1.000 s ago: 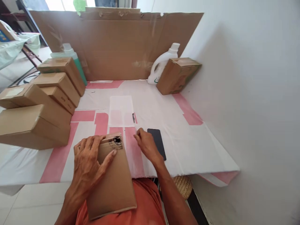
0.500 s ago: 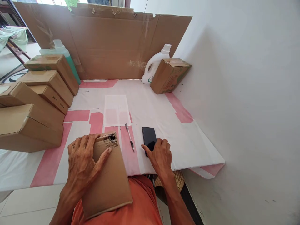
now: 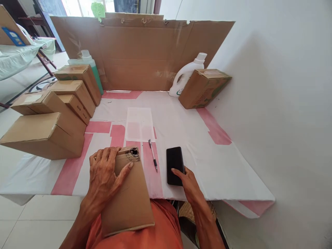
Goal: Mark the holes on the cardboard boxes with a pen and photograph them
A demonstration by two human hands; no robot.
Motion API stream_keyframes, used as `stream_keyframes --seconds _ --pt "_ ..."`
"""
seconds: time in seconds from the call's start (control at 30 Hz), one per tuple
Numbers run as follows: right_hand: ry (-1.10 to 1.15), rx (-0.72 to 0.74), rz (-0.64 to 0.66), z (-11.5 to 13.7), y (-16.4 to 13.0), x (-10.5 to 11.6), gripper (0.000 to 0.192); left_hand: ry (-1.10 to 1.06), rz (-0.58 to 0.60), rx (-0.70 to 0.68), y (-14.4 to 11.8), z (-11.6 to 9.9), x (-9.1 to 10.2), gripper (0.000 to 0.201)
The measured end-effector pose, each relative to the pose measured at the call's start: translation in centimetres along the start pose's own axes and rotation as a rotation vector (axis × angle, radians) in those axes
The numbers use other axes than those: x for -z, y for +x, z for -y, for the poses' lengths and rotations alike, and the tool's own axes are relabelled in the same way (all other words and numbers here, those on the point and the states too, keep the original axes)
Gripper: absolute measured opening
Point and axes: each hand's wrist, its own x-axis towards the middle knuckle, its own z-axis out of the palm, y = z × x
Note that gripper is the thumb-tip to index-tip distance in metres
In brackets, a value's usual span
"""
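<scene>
My left hand (image 3: 105, 174) lies flat on the top end of a brown cardboard box (image 3: 128, 200) that leans from my lap onto the table's near edge; its fingers curl over the box's upper rim beside a torn black spot. My right hand (image 3: 188, 181) rests on the table with its fingertips touching the near end of a black phone (image 3: 174, 162) lying face up. A pen (image 3: 153, 159) lies between the box and the phone. A white sheet of paper (image 3: 140, 123) lies farther out, in the middle of the table.
The table (image 3: 228, 166) wears a white and pink cover. Several brown boxes (image 3: 46, 129) are stacked at the left, with a green bottle (image 3: 89, 62) behind. A white jug (image 3: 185, 74) and a box (image 3: 202, 88) stand at the back right. A cardboard screen (image 3: 140, 52) closes the back; a wall runs on the right.
My right hand let go of the pen, which now lies on the table, and moved right and nearer to the phone's near end. My left hand stayed on the box.
</scene>
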Motion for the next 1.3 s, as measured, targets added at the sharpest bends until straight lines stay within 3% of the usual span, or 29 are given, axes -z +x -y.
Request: stream_keyframes --seconds 0.2,0.37,0.47,0.67,0.87,1.3 --pt "0.721 -0.217 0.25 3.6 -6.3 0.6 0.053 -0.007 0.015 0.006 0.3 -0.6 0.0 0.041" --pt "0.837 -0.015 0.533 8.3 -10.4 -0.3 0.043 -0.006 -0.007 -0.038 -0.2 -1.2 0.6 0.038" --pt "0.842 0.0 0.663 9.2 -11.4 -1.6 0.044 -0.029 -0.023 -0.046 -0.7 -1.4 0.8 0.036" --pt "1.086 -0.089 0.926 8.8 -11.7 -4.3 0.08 -0.046 -0.03 -0.04 -1.1 -1.0 0.5 0.036" --pt "1.242 -0.29 0.978 8.9 -11.8 -5.1 0.078 -0.051 -0.042 -0.049 -0.5 -0.8 0.1 0.035" --pt "1.26 -0.333 1.015 8.8 -11.7 -6.1 0.07 -0.011 -0.042 -0.046 -0.6 -0.4 -0.3 0.043"
